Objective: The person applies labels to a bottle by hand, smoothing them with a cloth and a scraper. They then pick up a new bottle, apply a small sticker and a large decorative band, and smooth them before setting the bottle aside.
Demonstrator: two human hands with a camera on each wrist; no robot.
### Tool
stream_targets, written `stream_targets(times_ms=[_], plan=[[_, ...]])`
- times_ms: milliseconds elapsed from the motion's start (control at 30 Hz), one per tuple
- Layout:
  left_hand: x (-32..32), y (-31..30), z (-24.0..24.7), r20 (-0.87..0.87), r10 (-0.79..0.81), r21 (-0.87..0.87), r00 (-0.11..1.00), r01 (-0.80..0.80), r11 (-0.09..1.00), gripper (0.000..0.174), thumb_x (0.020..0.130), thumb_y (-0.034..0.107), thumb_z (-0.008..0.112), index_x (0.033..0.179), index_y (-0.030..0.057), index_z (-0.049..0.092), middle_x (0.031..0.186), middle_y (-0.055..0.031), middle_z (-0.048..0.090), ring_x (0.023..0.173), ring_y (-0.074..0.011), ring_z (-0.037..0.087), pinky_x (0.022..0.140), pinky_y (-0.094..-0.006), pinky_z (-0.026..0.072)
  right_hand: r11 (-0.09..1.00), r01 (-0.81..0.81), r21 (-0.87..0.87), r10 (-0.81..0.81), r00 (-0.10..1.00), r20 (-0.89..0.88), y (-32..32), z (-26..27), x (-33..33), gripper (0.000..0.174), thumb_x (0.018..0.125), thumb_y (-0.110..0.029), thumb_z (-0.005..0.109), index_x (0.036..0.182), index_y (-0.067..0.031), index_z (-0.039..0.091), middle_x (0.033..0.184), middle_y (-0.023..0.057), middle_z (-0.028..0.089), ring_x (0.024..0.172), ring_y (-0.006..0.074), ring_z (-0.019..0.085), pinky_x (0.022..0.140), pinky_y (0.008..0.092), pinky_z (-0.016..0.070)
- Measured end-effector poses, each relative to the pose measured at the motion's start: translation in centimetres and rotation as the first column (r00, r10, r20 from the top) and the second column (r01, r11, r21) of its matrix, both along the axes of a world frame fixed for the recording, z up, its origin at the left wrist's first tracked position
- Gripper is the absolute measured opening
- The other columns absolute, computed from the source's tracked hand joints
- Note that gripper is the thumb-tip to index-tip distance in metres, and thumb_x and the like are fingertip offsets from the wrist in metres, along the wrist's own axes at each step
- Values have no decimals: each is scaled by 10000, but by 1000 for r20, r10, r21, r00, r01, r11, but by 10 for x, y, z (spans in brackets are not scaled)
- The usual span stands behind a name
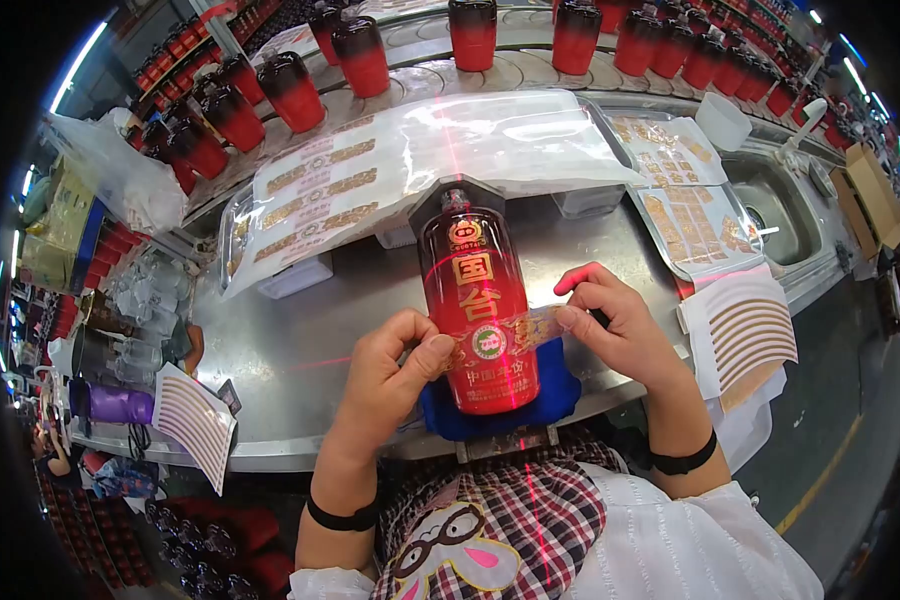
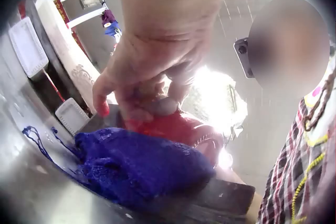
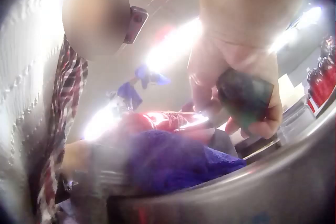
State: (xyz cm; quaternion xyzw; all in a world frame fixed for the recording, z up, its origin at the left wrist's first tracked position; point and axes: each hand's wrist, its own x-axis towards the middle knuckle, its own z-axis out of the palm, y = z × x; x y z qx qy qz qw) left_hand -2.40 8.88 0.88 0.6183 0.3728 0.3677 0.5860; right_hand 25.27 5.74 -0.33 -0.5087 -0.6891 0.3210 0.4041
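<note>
A red and black bottle (image 1: 473,255) with gold characters lies neck away from me on a blue cloth (image 1: 560,385). Across its lower front runs a gold decal strip (image 1: 538,328) with a round green-and-white emblem at the middle. My left hand (image 1: 390,370) pinches the strip's left end by the bottle's side, thumb on top. On the other side, my right hand (image 1: 620,325) pinches the strip's right end, which stands out beyond the bottle. Tucked in the right palm is a dark, squarish piece (image 3: 244,98), its kind unclear; the right wrist view shows it best.
Behind the bottle, decal sheets (image 1: 315,195) and white film cover a tray. More decals lie on a tray (image 1: 685,225) at right, beside a sink (image 1: 780,210). Curved gold strips fan out on a right card (image 1: 750,325) and a left card (image 1: 195,420). Bottles (image 1: 360,55) line the back conveyor.
</note>
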Motion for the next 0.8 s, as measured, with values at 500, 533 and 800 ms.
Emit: stream_targets(times_ms=[500,533,800], plan=[[2,-3,5,-90,3,29,996,0,1000,240,966,219,636,843,46,527,748,19,537,705,-59,471,638,-220,397,999,-20,-30,20,1000,7,3,-8,3,173,902,-167,671,875,-3,623,1003,120,577,899,232,577,744,317,471],[2,-3,5,-98,5,34,995,-1,999,241,965,221,638,845,46,526,750,19,539,708,-59,474,642,-218,401,997,51,52,-56,994,96,5,-13,5,165,900,-164,672,891,-7,620,1009,120,577,898,233,579,745,316,472],[1,-2,-11,-73,123,62,990,-118,991,344,911,274,705,1041,8,532,1022,-79,607,951,-133,549,862,-292,447,994,11,109,-1,996,-89,-5,15,-32,214,896,-210,700,943,-39,581,1114,146,519,1076,275,531,933,352,423]])
